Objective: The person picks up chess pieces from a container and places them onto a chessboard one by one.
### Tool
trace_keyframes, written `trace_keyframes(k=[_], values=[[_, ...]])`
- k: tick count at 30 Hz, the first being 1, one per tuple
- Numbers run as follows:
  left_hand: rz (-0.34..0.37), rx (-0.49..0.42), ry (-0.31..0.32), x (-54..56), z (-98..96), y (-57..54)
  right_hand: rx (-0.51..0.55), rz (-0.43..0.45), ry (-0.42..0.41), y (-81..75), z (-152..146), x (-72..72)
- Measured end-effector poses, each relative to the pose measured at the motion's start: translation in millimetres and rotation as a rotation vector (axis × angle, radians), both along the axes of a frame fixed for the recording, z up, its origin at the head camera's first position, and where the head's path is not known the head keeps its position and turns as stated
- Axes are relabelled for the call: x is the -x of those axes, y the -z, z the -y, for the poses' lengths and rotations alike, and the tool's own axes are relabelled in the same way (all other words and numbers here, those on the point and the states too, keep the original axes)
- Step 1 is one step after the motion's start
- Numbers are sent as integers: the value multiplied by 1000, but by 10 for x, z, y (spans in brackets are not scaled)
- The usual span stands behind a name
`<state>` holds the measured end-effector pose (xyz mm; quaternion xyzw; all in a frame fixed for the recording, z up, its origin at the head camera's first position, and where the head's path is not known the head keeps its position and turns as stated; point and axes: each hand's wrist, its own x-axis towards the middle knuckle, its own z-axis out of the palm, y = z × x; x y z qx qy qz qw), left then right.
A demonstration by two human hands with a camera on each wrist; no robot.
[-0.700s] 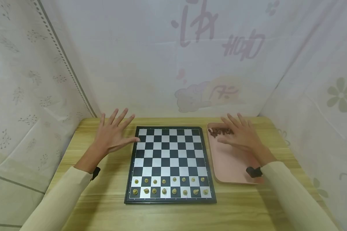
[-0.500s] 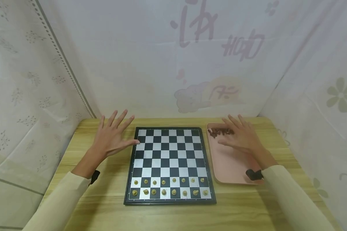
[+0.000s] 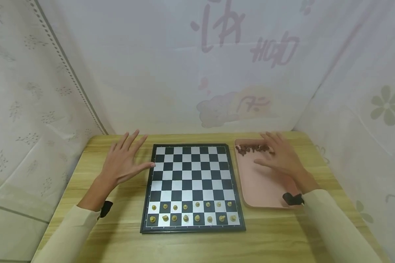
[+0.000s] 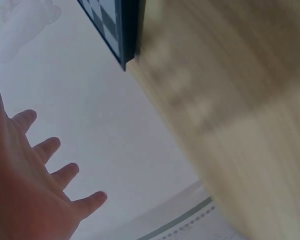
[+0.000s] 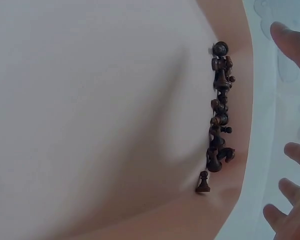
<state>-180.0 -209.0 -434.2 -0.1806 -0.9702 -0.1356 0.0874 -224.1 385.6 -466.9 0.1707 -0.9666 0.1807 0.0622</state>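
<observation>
Spread wide, nothing held

Left grip (image 3: 121, 162) splayed beside the chessboard (image 3: 191, 175); right grip (image 3: 282, 157) splayed over the tray (image 3: 258, 188), dark pieces (image 5: 214, 163) heaped at its far end. Light pieces (image 3: 185, 218) are ranked on two near rows. Dark set-up seems pending; a fine pinch would be called for.

Long plain cream sleeves (image 3: 67, 232); small black attachment (image 3: 106, 209) at each wrist.

1 table (image 3: 191, 246) under 1 chessboard (image 3: 191, 175). On board: 16 pale chessmen (image 3: 185, 218). Right of board: 1 tray (image 3: 256, 188), dark chessmen (image 5: 220, 80), overlapping, count unclear. Flanking board: left hand (image 3: 121, 162) + right hand (image 3: 283, 156) = 2.
</observation>
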Motion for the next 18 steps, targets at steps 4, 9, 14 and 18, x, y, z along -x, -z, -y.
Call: trace_keyframes(k=[4, 9, 14, 18], values=[[42, -70, 6, -3, -6, 92, 49, 17, -2, -19, -5, -12], [126, -116, 7, -26, -49, 191, 85, 32, -2, -40, -9, -23], [212, -170, -19, -62, -123, 245, 102, 66, 10, -45, -20, -24], [256, -172, -31, -70, -175, 288, 129, 98, 19, -44, -22, -32]])
